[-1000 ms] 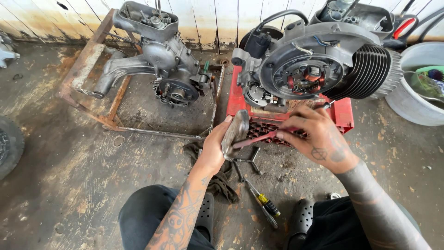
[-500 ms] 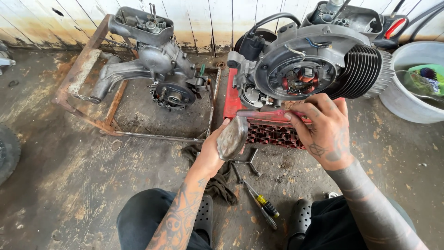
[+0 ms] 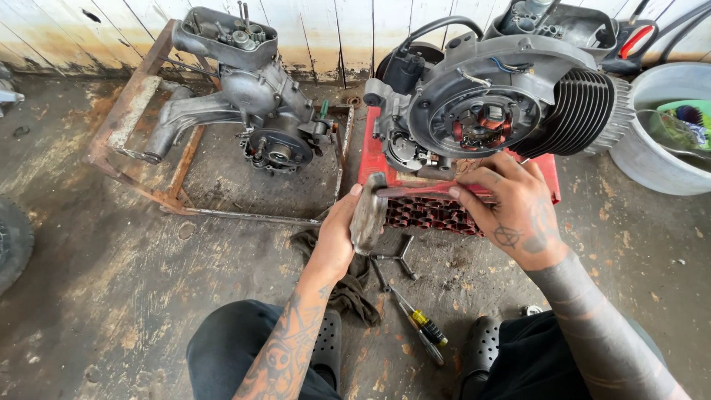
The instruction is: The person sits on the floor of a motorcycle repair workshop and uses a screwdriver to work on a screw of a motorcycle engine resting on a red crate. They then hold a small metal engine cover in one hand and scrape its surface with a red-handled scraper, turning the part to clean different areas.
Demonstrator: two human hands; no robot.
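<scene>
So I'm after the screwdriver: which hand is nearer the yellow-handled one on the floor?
Left. The left hand is just up-left of the screwdriver; the right hand is farther, up-right, by the red crate.

No packages, labels, signs or screens show here — only bare metal parts and tools.

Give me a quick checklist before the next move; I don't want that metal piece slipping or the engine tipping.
1. Left hand grips the grey metal part: ok.
2. Right hand holds the red-handled tool against that part: ok.
3. Engine sits on the red crate: ok; how firmly, cannot tell.
4. Tool tip seated in the part: cannot tell, hidden.
5. Loose tools underfoot: not ok, a screwdriver and a three-arm wrench lie on the floor by the feet.
</scene>
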